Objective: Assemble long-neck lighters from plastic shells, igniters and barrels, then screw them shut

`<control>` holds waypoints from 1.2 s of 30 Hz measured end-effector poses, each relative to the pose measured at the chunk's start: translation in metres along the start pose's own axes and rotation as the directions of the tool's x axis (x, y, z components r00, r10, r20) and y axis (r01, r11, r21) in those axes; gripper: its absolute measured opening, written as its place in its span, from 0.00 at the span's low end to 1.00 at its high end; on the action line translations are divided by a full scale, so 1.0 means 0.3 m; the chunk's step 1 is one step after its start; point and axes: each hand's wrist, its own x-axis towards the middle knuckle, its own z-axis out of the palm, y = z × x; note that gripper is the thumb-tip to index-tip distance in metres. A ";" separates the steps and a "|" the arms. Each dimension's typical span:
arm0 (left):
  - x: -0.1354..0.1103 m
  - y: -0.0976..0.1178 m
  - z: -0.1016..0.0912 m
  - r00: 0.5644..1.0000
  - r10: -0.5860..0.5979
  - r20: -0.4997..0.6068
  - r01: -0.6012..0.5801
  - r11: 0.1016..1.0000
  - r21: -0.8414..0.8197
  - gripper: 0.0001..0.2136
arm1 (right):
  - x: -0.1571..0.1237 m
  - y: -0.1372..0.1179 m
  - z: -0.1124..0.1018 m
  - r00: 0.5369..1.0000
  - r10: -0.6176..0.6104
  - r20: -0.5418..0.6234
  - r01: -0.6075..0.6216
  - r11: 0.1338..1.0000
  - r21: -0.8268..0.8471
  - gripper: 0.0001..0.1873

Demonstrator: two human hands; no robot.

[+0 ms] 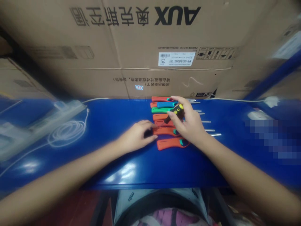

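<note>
My right hand [191,124] is closed around the black and yellow handle of a screwdriver [178,110], whose thin shaft points down and left. By the shaft's tip is my left hand [138,135], its fingers and thumb curled about something dark [148,133] that I cannot make out. Under both hands lies a row of several tools with flat handles and metal shafts pointing right. Most handles are orange, such as the nearest orange handle [169,143]; a blue handle [162,104] and a green handle [160,110] lie farther back. My right hand hides part of the row.
The tools lie on a shiny blue table [113,125]. A large cardboard box [131,62] stands upright along its back edge. On the left are a coiled white cable [68,133] and a blurred pale strip [47,125]. A blue post [270,75] rises at right.
</note>
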 end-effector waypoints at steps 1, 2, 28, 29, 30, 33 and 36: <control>0.002 0.000 0.010 1.000 -0.006 -0.005 0.006 1.000 -0.018 0.12 | 0.000 0.000 0.002 1.000 -0.003 0.011 0.003 1.000 -0.006 0.24; 0.003 -0.001 0.019 1.000 -0.010 -0.011 0.009 0.999 -0.033 0.11 | 0.000 0.000 0.002 1.000 -0.003 0.019 0.003 1.000 -0.015 0.23; 0.016 -0.001 0.068 0.998 -0.010 -0.066 -0.003 0.982 -0.191 0.11 | 0.133 -0.019 0.013 0.938 -0.332 0.098 0.336 0.941 -0.029 0.02; 0.015 -0.003 0.071 0.997 -0.015 -0.074 0.000 0.980 -0.198 0.12 | 0.131 -0.018 0.017 0.936 -0.339 0.093 0.342 0.939 -0.025 0.02; 0.014 -0.006 0.075 0.997 -0.019 -0.079 0.002 0.979 -0.206 0.12 | 0.128 -0.016 0.021 0.935 -0.345 0.084 0.348 0.937 -0.023 0.02; 0.012 -0.014 0.081 0.996 -0.022 -0.085 0.002 0.972 -0.233 0.12 | 0.116 -0.017 0.026 0.929 -0.362 0.074 0.365 0.930 -0.031 0.01; 0.010 -0.019 0.083 0.997 -0.022 -0.080 0.003 0.972 -0.236 0.11 | 0.121 -0.030 0.014 0.919 -0.371 0.132 0.384 0.919 -0.094 0.04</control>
